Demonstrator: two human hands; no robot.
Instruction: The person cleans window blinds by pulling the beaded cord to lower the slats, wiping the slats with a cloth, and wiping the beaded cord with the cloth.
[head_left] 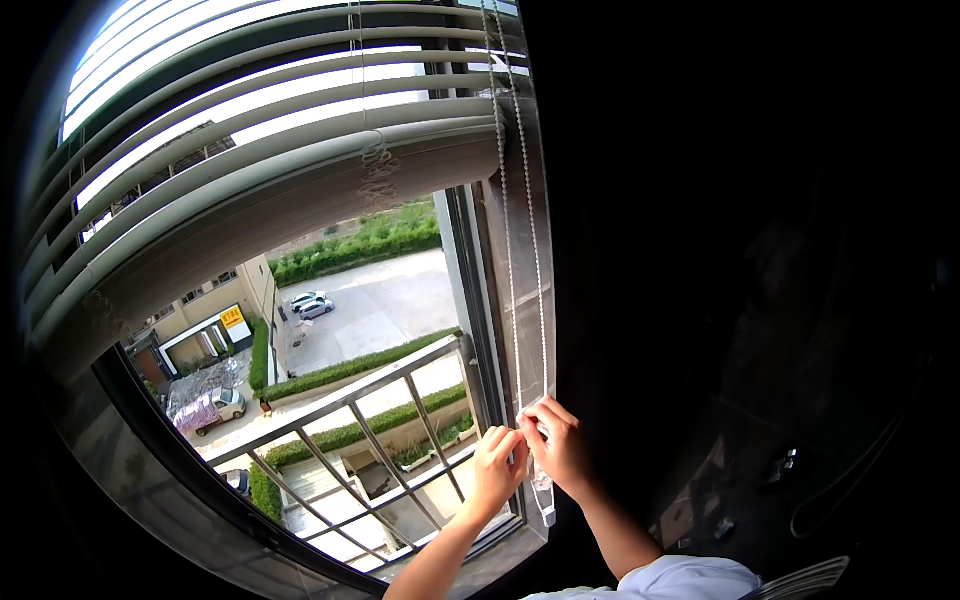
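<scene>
A looped beaded chain hangs down the right side of the window blind. At its lower part my right hand is closed, with thumb and fingertips pinching the chain. My left hand is right beside it, fingers curled in against the same chain. The fingertips of both hands nearly meet, and the exact grip between them is partly hidden. Below the hands, a small white end piece shows against the window frame. The slatted blind is partly raised, its slats gathered and tilted above the opening.
Metal railing bars cross the lower window opening. The window frame stands left of the chain. Outside, far below, are parked cars, hedges and a building. The room to the right is very dark. A tangled thin cord hangs at the blind.
</scene>
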